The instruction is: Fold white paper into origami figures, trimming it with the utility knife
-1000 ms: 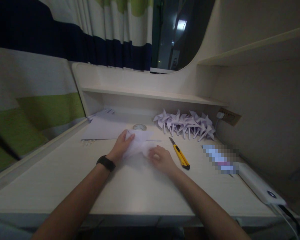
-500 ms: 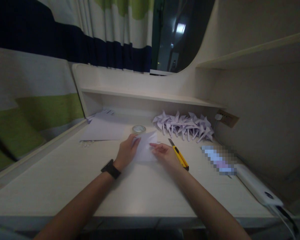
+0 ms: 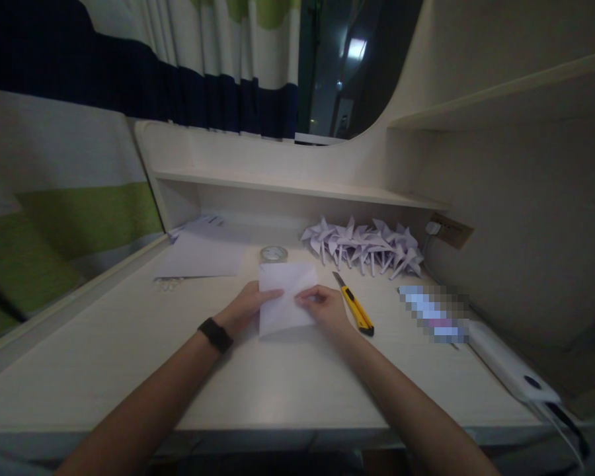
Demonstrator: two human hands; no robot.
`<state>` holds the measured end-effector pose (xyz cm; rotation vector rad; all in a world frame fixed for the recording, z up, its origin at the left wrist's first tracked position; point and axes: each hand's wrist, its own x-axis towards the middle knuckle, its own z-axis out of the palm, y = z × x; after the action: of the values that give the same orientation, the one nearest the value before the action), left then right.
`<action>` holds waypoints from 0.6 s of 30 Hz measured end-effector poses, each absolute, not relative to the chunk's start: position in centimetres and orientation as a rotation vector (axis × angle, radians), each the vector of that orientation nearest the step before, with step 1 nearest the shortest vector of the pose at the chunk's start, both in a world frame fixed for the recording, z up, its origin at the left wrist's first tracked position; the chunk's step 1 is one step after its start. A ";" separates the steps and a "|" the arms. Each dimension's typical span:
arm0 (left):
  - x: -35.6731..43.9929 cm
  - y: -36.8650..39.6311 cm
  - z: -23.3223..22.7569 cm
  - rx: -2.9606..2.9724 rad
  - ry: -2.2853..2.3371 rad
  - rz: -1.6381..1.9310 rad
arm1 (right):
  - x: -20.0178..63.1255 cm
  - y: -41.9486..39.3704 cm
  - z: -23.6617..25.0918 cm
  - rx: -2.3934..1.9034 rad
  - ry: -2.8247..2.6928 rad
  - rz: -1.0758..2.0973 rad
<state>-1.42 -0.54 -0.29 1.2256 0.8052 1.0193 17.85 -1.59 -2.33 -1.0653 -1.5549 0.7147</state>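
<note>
A square white sheet of paper (image 3: 283, 297) lies flat on the pale desk (image 3: 258, 383) in front of me. My left hand (image 3: 242, 309) presses on its left edge, fingers stretched over the paper; a black band is on that wrist. My right hand (image 3: 323, 307) pinches the sheet's right edge between thumb and fingers. Just right of that hand lies a yellow utility knife (image 3: 356, 309). A roll of clear tape (image 3: 273, 254) sits just behind the sheet.
A heap of folded white paper pinwheels (image 3: 364, 244) lies at the back right under a shelf. Flat white sheets (image 3: 201, 254) lie at the back left. A white power strip (image 3: 510, 367) with a cable runs along the right edge.
The paper was a folded triangle under both hands; now it lies open as a flat square. Both hands have shifted onto its side edges.
</note>
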 end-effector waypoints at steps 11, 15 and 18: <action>-0.2 -0.6 -0.9 1.350 1.095 1.220 | 18.3 -2.2 -2.9 -1.088 -1.975 -0.108; 0.2 -1.1 -0.7 1.403 1.144 1.188 | 18.0 -2.1 -3.2 -1.066 -1.986 -0.136; 0.3 -1.3 -0.5 1.386 1.128 1.161 | 18.0 -2.1 -3.1 -1.096 -1.973 -0.144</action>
<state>0.33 -1.28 -0.50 1.3855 1.1282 1.1612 17.96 -2.07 -3.08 -1.0964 -1.9729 -0.1436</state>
